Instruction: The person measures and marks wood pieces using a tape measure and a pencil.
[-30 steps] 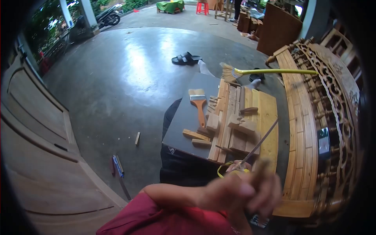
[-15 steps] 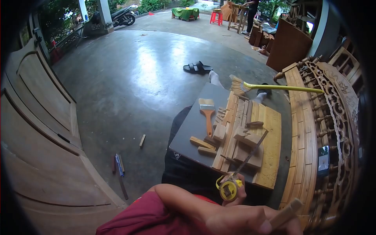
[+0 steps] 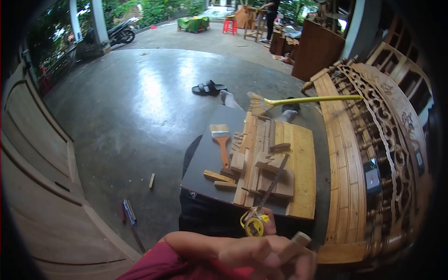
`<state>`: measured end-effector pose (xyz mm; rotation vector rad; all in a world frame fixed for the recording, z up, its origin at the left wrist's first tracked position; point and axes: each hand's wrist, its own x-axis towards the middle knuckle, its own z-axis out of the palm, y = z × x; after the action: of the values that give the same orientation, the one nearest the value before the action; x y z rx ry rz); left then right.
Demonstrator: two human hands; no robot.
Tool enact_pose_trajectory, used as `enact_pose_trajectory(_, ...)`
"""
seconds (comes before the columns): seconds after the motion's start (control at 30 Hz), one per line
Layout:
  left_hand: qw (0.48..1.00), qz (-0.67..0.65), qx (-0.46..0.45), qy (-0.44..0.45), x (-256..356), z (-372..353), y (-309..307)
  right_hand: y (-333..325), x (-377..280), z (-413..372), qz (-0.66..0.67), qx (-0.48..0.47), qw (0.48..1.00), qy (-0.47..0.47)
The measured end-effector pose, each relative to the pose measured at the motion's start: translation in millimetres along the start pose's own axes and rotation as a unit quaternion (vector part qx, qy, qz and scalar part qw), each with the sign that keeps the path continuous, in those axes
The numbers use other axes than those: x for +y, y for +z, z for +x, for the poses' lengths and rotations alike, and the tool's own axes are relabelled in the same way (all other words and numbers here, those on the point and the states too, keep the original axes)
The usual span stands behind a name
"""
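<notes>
My left hand comes in from the lower left under a maroon sleeve and is closed around a short strip of wood. Just beyond it my right hand, partly hidden behind the left, grips a yellow tape measure. The blade is drawn out and slants up across wooden blocks on a dark board. Narrow wooden strips and a wide yellowish plank lie on that board. A paintbrush with an orange handle rests left of them.
A carved wooden bench with a phone on it stands at right. A yellow-handled brush reaches toward it. Wooden door panels stand at left. Pens and a sandal lie on the floor. Another person stands far back.
The whole view has shifted, so the scene sits further left and slightly lower. My left hand with the wood strip has come closer to the tape measure. Both hands keep their hold.
</notes>
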<state>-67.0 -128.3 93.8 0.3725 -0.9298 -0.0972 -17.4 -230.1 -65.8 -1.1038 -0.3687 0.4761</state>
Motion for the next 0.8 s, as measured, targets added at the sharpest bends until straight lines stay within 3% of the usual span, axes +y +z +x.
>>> enact_pose_trajectory(0.03,0.999,0.018,-0.013,0.042,-3,-4,-8,-2,-2,-3,-0.018,-0.001,1.0,0.008)
enact_pose_trajectory(0.1,0.993,0.07,0.042,-0.084,21,-10,-14,-5,-7,-3,-0.05,-0.003,0.998,0.022)
enact_pose_trajectory(0.17,0.95,0.223,0.205,-0.079,36,-13,-23,0,-13,-5,-0.051,-0.004,0.999,0.017)
enact_pose_trajectory(0.27,0.833,0.375,0.404,-0.038,46,-11,-55,13,-24,-11,-0.04,0.009,0.999,0.015)
enact_pose_trajectory(0.4,0.828,0.354,0.435,-0.021,61,-31,-100,15,-24,-7,-0.077,0.008,0.996,0.043)
enact_pose_trajectory(0.53,0.834,0.314,0.453,0.005,70,-29,-101,21,-24,-9,-0.06,0.008,0.998,0.025)
enact_pose_trajectory(0.57,0.858,0.229,0.458,0.043,68,-31,-105,22,-24,-9,-0.057,0.01,0.998,0.028)
enact_pose_trajectory(0.67,0.883,0.193,0.425,0.05,71,-43,-118,17,-18,-9,-0.077,-0.008,0.997,0.007)
enact_pose_trajectory(0.8,0.863,0.211,0.459,0.02,71,-46,-122,16,-17,-11,-0.096,-0.011,0.995,0.003)
